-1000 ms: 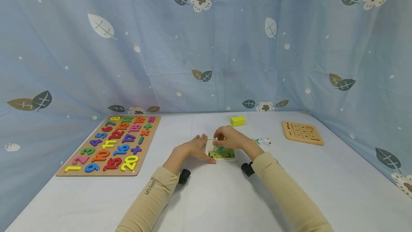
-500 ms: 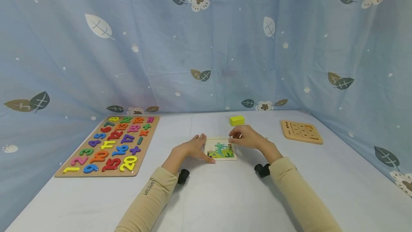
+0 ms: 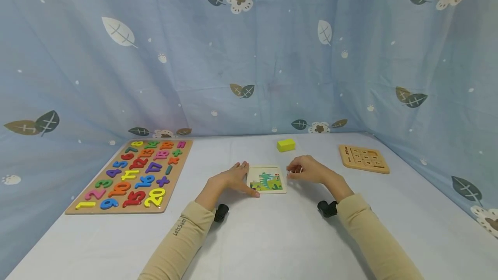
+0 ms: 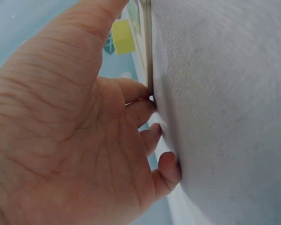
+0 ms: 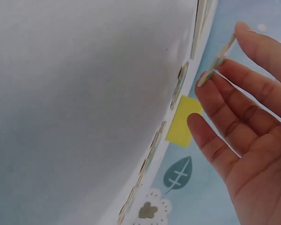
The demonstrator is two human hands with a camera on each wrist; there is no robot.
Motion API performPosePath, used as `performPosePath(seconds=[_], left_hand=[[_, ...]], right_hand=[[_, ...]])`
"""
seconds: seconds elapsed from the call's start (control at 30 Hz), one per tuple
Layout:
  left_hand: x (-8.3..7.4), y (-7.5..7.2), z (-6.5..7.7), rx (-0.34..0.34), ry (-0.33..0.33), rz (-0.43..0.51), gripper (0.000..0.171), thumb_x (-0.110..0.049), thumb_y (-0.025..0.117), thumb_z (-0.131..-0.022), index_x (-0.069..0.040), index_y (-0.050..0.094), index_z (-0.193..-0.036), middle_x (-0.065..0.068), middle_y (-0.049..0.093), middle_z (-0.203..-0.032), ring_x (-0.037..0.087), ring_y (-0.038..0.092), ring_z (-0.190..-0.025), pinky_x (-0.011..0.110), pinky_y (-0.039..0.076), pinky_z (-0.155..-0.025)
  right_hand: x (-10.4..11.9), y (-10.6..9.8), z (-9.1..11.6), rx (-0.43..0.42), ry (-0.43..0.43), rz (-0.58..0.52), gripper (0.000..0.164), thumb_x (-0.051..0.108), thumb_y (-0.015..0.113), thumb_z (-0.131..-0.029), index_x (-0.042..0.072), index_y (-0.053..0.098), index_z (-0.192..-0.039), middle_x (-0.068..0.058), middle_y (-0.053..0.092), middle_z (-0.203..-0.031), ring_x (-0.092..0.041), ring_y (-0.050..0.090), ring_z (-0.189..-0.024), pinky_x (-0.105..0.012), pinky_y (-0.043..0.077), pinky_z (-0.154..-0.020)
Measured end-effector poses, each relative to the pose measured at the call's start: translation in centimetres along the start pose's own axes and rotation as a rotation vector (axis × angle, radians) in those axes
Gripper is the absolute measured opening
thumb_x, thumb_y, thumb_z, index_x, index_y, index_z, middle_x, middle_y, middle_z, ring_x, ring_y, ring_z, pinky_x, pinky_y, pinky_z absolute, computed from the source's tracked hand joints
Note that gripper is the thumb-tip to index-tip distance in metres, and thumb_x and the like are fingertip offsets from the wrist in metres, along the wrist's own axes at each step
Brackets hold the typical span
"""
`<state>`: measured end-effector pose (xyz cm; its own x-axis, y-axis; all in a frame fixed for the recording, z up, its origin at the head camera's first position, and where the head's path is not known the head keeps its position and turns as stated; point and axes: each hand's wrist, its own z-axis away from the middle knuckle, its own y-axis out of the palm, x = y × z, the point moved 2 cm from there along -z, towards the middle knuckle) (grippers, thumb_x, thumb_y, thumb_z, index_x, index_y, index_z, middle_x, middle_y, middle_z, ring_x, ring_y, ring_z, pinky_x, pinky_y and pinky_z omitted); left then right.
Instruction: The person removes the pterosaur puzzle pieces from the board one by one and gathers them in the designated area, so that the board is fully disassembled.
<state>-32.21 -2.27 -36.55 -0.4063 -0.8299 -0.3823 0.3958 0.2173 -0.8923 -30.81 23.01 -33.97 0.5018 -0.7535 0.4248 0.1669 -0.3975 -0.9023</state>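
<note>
A small wooden picture puzzle board (image 3: 267, 180) with a green dinosaur scene lies flat on the table. At its left edge my left hand (image 3: 233, 179) rests with fingers spread; in the left wrist view the fingertips touch the cloth beside the board's side (image 4: 148, 51). Just right of the board, my right hand (image 3: 309, 170) pinches a thin puzzle piece (image 5: 218, 61) between thumb and fingers, held up off the table. More flat puzzle pieces (image 5: 147, 159) show edge-on on the cloth in the right wrist view; in the head view the right hand hides them.
A yellow block (image 3: 285, 145) sits behind the puzzle board. On the left lies a large number board (image 3: 113, 208) with colourful numerals. A wooden sliding number puzzle (image 3: 365, 168) lies at the right. A blue patterned curtain (image 3: 249, 46) closes off the back.
My right hand has moved right, from over the puzzle board to beside it, uncovering the dinosaur picture while holding a piece. The left hand has stayed at the board's left edge.
</note>
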Motion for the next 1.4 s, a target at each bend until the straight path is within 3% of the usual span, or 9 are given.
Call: performPosePath(seconds=[0.4,0.87,1.4], left_hand=[[0.29,0.29,0.09,-0.002,-0.010,0.017,0.115,-0.055,0.075,-0.076,-0.001,0.009,-0.154,0.014,0.007,-0.162,0.033,0.004,-0.150,0.049,0.016,-0.120],[0.32,0.28,0.18,-0.014,-0.009,0.004,0.114,-0.055,0.074,-0.077,0.001,0.011,-0.153,0.015,0.008,-0.162,0.034,0.006,-0.150,0.048,0.016,-0.121],[0.26,0.28,-0.08,-0.006,-0.002,0.020,0.113,-0.054,0.074,-0.077,-0.001,0.010,-0.154,0.013,0.007,-0.162,0.032,0.005,-0.150,0.048,0.015,-0.121]], right_hand=[[-0.30,0.31,0.38,0.049,-0.005,-0.007,0.026,0.015,0.072,-0.085,-0.002,0.072,-0.105,-0.003,0.067,-0.088,-0.006,0.053,-0.072,-0.020,0.046,-0.063],[-0.08,0.61,0.23,0.068,0.094,-0.009,0.025,0.016,0.077,-0.081,0.002,0.073,-0.101,-0.003,0.066,-0.088,-0.009,0.053,-0.072,-0.021,0.046,-0.062],[-0.05,0.05,0.07,0.004,0.027,0.006,0.023,0.014,0.072,-0.084,-0.001,0.073,-0.101,-0.006,0.069,-0.091,-0.008,0.054,-0.075,-0.021,0.047,-0.065]])
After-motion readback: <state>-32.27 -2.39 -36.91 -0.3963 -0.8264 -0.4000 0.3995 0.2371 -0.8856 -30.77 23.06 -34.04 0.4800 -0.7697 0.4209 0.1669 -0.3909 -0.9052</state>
